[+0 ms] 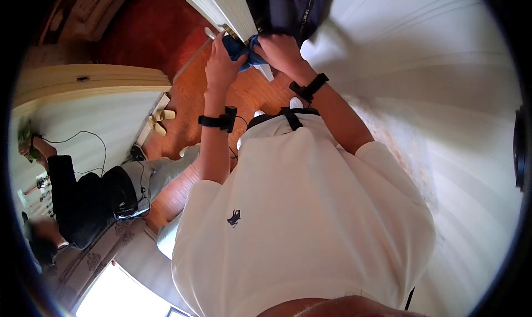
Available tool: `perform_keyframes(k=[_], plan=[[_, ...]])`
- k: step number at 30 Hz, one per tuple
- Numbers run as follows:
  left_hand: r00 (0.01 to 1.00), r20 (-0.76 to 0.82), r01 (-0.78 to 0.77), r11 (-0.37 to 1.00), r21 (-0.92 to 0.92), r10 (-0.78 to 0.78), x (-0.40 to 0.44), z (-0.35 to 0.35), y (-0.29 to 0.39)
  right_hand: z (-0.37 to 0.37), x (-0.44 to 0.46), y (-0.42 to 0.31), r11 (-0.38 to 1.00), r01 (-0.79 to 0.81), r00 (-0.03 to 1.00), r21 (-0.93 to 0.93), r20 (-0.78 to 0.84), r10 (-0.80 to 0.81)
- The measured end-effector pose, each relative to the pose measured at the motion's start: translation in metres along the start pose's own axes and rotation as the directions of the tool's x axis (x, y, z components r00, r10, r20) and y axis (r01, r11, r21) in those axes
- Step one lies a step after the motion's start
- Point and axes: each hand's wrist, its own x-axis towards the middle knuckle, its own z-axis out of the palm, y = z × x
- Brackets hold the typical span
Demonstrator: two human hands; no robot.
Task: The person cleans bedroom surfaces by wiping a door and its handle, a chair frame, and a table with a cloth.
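Both hands are at the edge of a white door (230, 6), near its metal latch plate. A blue cloth (235, 48) is bunched between them and lies against the door edge. My left hand (221, 64) grips the cloth from the left side, close to the door handle (209, 34). On the other side, my right hand (281, 52) has its fingers curled round the cloth's right part. Black straps with small devices circle both wrists.
Dark clothing (293, 9) hangs beside the door at the right. A white wall (421, 67) runs along the right. At the left stands another person (88, 195) in black, with a wire, near yellow slippers (160, 120) on the wooden floor.
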Motion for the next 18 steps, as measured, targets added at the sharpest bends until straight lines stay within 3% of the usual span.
perform_keyframes(k=[7, 11, 13, 14, 16, 18], plan=[[1.000, -0.027, -0.014, 0.997, -0.081, 0.012, 0.006, 0.005, -0.010, 0.005, -0.012, 0.006, 0.979, 0.060, 0.989, 0.194, -0.144, -0.032], [1.000, -0.030, -0.004, 0.986, -0.169, -0.002, 0.012, 0.004, -0.017, 0.047, -0.027, 0.034, 0.918, -0.022, 0.999, 0.395, -0.028, 0.036], [0.999, -0.011, 0.035, 0.975, -0.221, -0.039, 0.009, 0.004, -0.016, 0.050, -0.037, 0.031, 0.610, -0.334, 0.941, 0.719, 0.214, 0.262], [0.999, -0.001, 0.046, 0.974, -0.224, -0.047, 0.008, 0.005, -0.020, 0.049, -0.037, 0.025, 0.606, -0.345, 0.937, 0.717, 0.226, 0.267], [0.999, -0.029, 0.023, 0.976, -0.214, -0.030, 0.014, 0.007, -0.025, 0.042, -0.027, 0.017, 0.686, -0.200, 0.967, 0.700, 0.029, 0.253], [0.999, -0.042, 0.019, 0.975, -0.222, -0.029, 0.015, 0.008, -0.027, 0.040, -0.018, 0.014, 0.753, -0.175, 0.972, 0.634, -0.012, 0.235]])
